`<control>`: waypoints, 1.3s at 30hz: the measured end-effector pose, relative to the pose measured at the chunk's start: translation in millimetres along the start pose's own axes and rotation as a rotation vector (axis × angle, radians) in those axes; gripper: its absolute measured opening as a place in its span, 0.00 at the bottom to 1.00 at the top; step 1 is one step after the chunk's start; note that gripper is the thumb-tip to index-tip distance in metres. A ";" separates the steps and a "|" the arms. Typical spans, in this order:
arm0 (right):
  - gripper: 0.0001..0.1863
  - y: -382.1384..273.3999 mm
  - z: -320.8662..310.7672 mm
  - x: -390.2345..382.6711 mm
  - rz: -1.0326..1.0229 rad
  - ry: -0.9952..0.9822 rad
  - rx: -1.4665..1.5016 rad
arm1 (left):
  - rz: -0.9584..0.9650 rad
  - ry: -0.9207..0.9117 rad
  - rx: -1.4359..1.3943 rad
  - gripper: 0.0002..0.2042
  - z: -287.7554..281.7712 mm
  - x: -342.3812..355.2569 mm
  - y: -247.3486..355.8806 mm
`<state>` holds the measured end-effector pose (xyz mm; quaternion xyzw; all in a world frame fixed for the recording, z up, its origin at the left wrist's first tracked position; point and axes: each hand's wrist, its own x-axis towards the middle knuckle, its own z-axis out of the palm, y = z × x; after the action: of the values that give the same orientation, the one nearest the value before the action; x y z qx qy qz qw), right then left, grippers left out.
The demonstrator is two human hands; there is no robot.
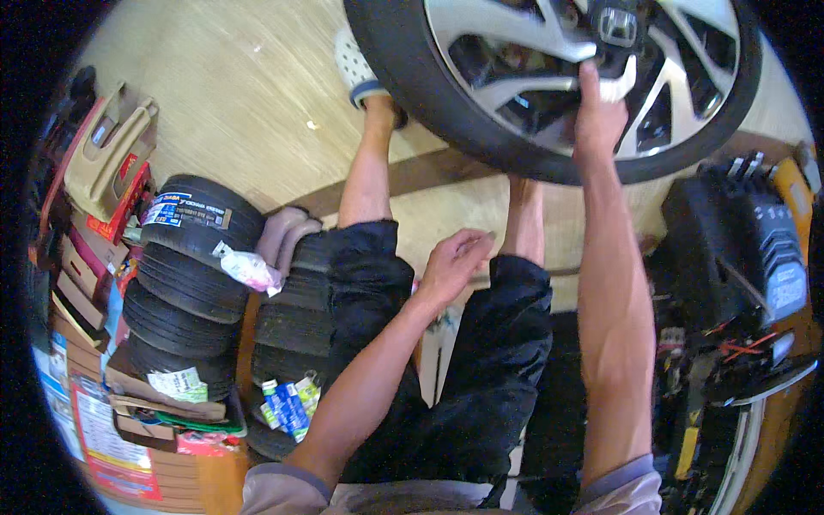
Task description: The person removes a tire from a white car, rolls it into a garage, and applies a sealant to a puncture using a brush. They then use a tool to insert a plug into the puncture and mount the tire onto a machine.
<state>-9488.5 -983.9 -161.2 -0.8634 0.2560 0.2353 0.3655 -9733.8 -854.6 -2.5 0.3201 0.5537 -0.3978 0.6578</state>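
A large wheel (689, 125), with a black tyre and silver-and-black alloy rim, fills the upper right of the head view. My right hand (598, 116) grips one of its spokes, thumb lying over the rim's face. My left hand (457, 262) is lower, between my knees and apart from the wheel, with its fingers curled together; I cannot make out whether something small is in them. My feet and bare lower legs (365, 180) are below the wheel, one foot in a white perforated clog (352, 69).
Stacked tyres (184, 283) with labels stand at my left, a second stack (292, 330) beside my leg. Beige plastic items, cartons (120, 172) and signboards (107, 429) line the far left. A bulky black machine (704, 240) and assorted tools stand at my right. The light floor (232, 112) has a dark strip.
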 end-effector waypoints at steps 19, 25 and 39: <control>0.28 -155.5 -64.3 -145.5 0.540 -0.458 0.237 | -0.155 0.063 -0.902 0.29 -46.9 -1.4 -54.8; 0.23 -248.0 -134.9 -144.0 0.792 -0.583 0.421 | 0.363 -0.343 -0.934 0.33 -14.5 -121.2 65.4; 0.39 -297.6 -264.3 -145.6 0.062 -0.334 -0.044 | 0.835 -0.083 -0.581 0.34 49.4 -202.2 218.9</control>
<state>-9358.1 -964.1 241.5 -0.8117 0.2131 0.3923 0.3766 -9532.4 -758.2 201.0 0.3021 0.4398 0.0570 0.8439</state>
